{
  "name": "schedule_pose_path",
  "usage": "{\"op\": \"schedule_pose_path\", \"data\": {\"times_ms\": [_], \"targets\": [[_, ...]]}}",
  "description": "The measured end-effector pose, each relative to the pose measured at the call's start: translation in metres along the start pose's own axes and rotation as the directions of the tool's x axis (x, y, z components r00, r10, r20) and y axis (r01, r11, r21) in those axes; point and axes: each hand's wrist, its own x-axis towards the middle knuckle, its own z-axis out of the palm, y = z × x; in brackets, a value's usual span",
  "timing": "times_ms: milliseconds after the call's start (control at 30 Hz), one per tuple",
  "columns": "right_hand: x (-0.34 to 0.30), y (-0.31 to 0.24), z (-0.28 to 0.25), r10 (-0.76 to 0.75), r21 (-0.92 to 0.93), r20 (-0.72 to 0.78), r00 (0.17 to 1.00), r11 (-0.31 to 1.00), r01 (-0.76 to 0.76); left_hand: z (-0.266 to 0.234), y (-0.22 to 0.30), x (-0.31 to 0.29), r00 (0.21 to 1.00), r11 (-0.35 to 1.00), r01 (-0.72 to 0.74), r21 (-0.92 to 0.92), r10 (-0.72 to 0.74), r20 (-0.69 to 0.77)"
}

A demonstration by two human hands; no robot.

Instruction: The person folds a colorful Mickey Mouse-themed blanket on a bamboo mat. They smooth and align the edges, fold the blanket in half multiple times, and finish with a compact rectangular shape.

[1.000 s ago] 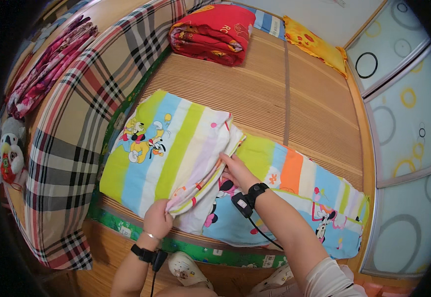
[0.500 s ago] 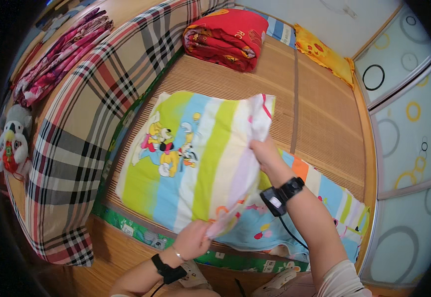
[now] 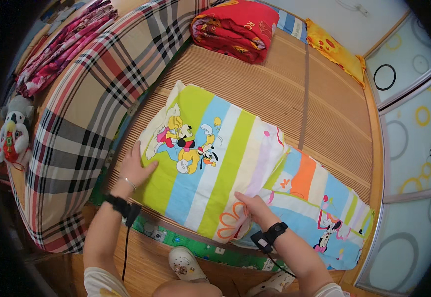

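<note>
A striped cartoon quilt [image 3: 230,158] in green, blue, white and lilac lies on the bamboo mat, its left part spread nearly flat. My left hand [image 3: 135,167] rests on its left edge with the fingers spread. At the near edge my right hand [image 3: 256,208] grips the quilt beside an orange flower print. The thumb side shows on top; the other fingers are partly hidden. To the right of this hand, the cloth continues in a layered, rumpled stretch [image 3: 334,213] with another cartoon figure.
Beyond the quilt is the bamboo mat [image 3: 255,84]. A folded red quilt [image 3: 235,32] and a yellow pillow [image 3: 334,49] lie at the far end. A plaid-covered side [image 3: 87,114] rises at left, with plush toys [image 3: 15,131] beyond it. Patterned sliding doors [image 3: 408,148] stand at right.
My left hand has left the near edge and moved to the quilt's left edge. My right hand has come down and nearer, lowering the lifted side. The view has shifted slightly.
</note>
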Motion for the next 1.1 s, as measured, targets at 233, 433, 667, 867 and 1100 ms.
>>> {"op": "schedule_pose_path", "data": {"times_ms": [233,433,667,867,1100], "targets": [[-0.010,0.026,-0.008,-0.025,-0.118,-0.071,0.997,0.993,0.017,-0.001,-0.012,0.018,0.950,0.943,0.279,-0.179,-0.244,0.195],[-0.047,0.057,-0.021,-0.056,-0.110,-0.059,0.997,0.993,0.049,-0.019,-0.016,-0.013,0.908,0.922,0.358,-0.147,-0.307,0.286],[-0.045,0.067,-0.008,-0.002,-0.502,0.050,0.999,0.864,0.027,0.010,-0.029,0.051,0.981,0.979,-0.008,-0.206,0.048,0.187],[-0.032,0.077,-0.007,0.008,-0.665,0.015,1.000,0.747,0.004,0.057,0.043,0.153,0.963,0.996,-0.058,-0.066,0.073,0.260],[-0.037,0.073,0.000,0.067,-0.566,-0.034,0.997,0.821,-0.074,0.070,0.122,0.191,0.993,0.928,-0.111,0.356,0.087,0.083]]}}
